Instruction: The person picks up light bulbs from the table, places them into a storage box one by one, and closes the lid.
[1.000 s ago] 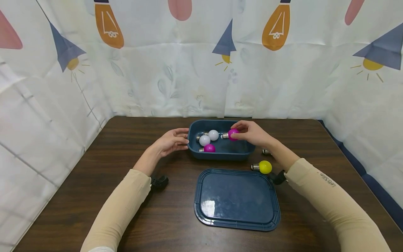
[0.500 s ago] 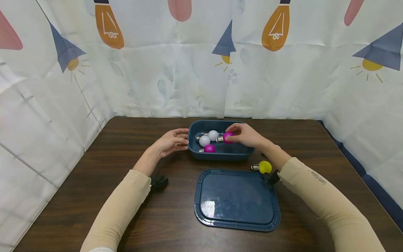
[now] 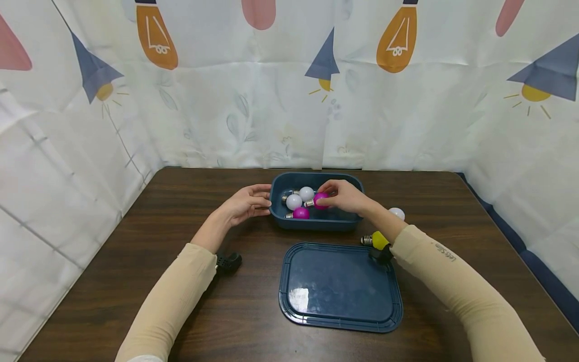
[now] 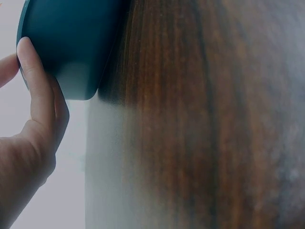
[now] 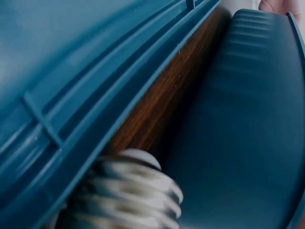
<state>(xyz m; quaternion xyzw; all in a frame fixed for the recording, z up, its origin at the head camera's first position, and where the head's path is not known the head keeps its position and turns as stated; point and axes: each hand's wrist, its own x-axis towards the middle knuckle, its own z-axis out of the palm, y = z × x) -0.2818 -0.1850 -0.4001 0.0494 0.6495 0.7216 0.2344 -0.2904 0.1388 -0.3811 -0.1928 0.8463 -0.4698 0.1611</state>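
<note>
A dark blue plastic box point(image 3: 316, 224) stands near the table's back edge. My right hand point(image 3: 346, 196) reaches inside it and pinches a magenta light bulb point(image 3: 322, 201), screw base pointing left. Left of that bulb lie two white light bulbs point(image 3: 306, 193) and a second magenta light bulb point(image 3: 300, 213). My left hand point(image 3: 246, 205) touches the box's left end with extended fingers; the left wrist view has a fingertip at the wall point(image 4: 71, 47) just below the rim. The right wrist view does not show what my right hand holds.
A dark blue lid point(image 3: 341, 286) lies flat in front of the box. By its back right corner is a yellow light bulb point(image 3: 379, 240), partly behind my right wrist; a screw base point(image 5: 138, 195) fills the lower right wrist view. A white light bulb point(image 3: 397, 213) lies right of the box.
My right hand has moved left and slightly down inside the box with the magenta light bulb, closer to the other bulbs. My left hand has stayed in place.
</note>
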